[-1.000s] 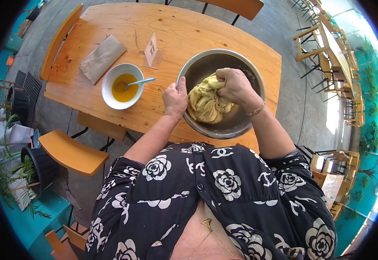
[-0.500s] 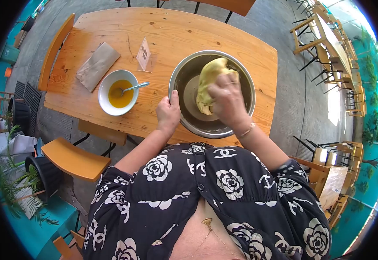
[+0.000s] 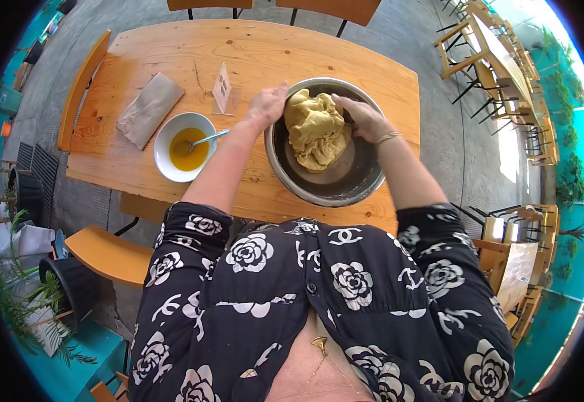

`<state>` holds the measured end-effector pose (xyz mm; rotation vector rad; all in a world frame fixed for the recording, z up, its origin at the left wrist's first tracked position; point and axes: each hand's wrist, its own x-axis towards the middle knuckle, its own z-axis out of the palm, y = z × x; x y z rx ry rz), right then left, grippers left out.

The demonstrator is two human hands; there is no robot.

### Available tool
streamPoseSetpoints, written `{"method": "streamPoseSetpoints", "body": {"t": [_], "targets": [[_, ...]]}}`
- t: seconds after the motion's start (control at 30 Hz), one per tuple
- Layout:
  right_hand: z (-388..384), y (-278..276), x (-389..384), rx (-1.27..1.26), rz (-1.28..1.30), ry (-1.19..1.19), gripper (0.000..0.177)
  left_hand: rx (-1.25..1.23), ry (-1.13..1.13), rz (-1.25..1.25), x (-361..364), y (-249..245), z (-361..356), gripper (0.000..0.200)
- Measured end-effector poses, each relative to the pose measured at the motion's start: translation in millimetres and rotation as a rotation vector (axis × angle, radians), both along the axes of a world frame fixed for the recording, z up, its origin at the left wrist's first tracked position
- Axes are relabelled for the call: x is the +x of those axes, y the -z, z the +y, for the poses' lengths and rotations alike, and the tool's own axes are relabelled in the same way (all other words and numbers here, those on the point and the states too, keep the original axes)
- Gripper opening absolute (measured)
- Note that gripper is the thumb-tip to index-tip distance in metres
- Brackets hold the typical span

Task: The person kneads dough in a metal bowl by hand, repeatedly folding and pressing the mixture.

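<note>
On the wooden table, yellow dough inside the metal bowl, left hand at the far-left rim beside it, grasp indiscernible, right hand pressed against its right side, fingers unclenched, small white bowl to the left.

Small card stand just left of the left fingers; farther left, a white bowl with spoon, and a brown napkin.

Left hand moved up the bowl rim; right hand apparently lowered the dough.
</note>
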<state>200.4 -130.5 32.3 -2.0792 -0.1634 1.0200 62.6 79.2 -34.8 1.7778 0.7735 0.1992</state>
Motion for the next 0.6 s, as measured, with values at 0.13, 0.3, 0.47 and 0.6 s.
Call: {"method": "streamPoseSetpoints", "body": {"t": [0.13,0.3,0.47,0.6], "targets": [[34,21,-10,0.206,0.267,-0.006,0.058,0.072,-0.015,0.039,1,-16,-19,0.049],[40,-18,-41,-0.010,-0.313,-0.758,0.057,0.129,-0.094,0.090,-10,-18,-21,0.053],[-28,-71,-111,-0.289,-0.796,-0.990,0.041,0.091,-0.129,0.042,-18,-14,-21,0.052],[-45,-50,-122,-0.400,-0.839,-0.898,0.045,0.111,-0.145,0.002,-20,-20,-28,0.051]]}}
